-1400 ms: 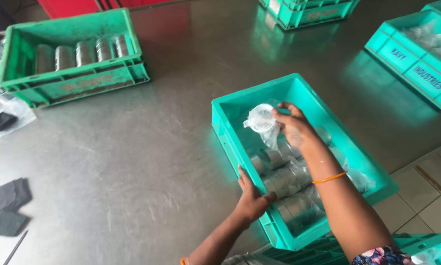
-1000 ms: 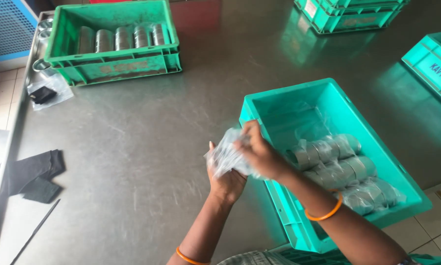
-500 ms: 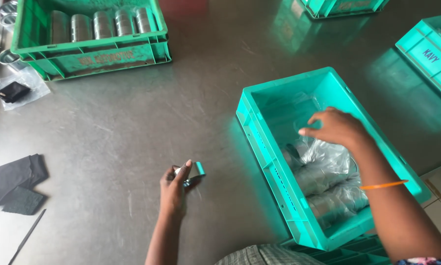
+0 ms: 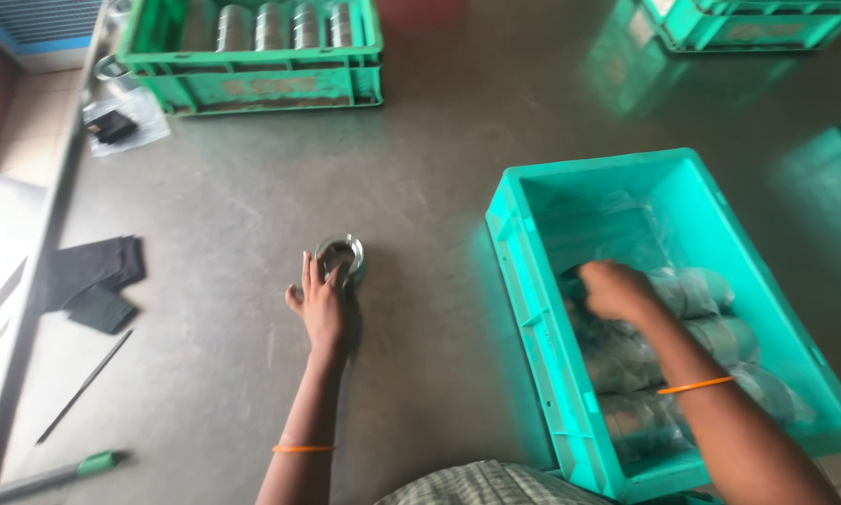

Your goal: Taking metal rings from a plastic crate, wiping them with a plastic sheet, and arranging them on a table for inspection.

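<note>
Steel table (image 4: 439,140), round metal cup (image 4: 340,254) (shiny)

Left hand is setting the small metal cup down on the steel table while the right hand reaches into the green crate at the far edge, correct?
Not quite. In the head view the right hand is inside the near teal crate, among the plastic-wrapped metal parts. The left hand is at the small metal cup on the steel table.

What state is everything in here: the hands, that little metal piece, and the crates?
Left hand: flat on the table, fingers touching the small round metal cup.
Small round metal cup: standing on the steel table, open side up.
Right hand: reaching into the turquoise plastic crate.
Turquoise plastic crate: open, holding plastic-wrapped metal pieces.
Green plastic crate: open, a row of metal cylinders inside.
</note>
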